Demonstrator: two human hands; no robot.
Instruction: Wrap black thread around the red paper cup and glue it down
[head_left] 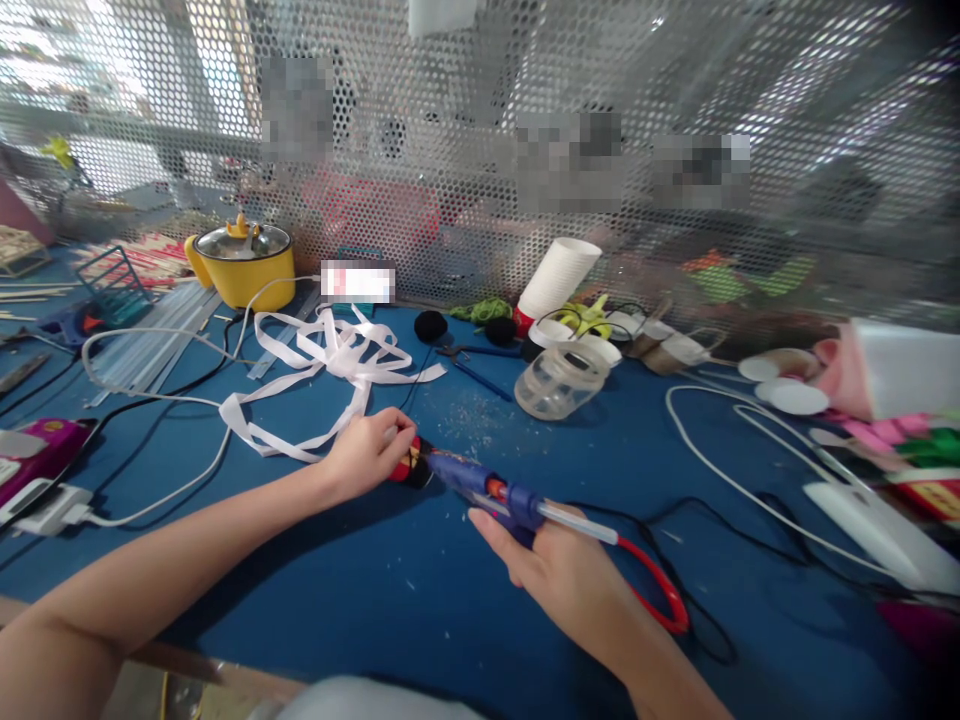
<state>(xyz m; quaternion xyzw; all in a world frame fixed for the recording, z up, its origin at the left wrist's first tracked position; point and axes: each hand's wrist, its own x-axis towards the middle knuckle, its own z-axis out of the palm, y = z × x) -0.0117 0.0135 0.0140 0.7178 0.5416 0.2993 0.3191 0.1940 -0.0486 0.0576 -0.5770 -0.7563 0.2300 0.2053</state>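
Observation:
My right hand [574, 575] is wrapped around the handle of a blue glue gun [476, 482], with a clear glue stick [581, 522] poking out of its back end. The gun's nozzle points left and touches or nearly touches a small red and black piece [412, 468]; I cannot tell which. Closed fingers of my left hand [371, 447] hold that piece at its upper left side, just above the table. Just beyond my left hand lies a tangled white ribbon [352, 360]. The exact kind of the red and black piece is unclear.
A yellow pot [251, 275] with a glass lid and glue sticks [154, 340] stand back left. Pliers [480, 372], a clear jar [561, 382] and stacked paper cups [561, 275] sit beyond the gun. Cables and a white power strip [881, 535] lie right; perforated metal closes the back.

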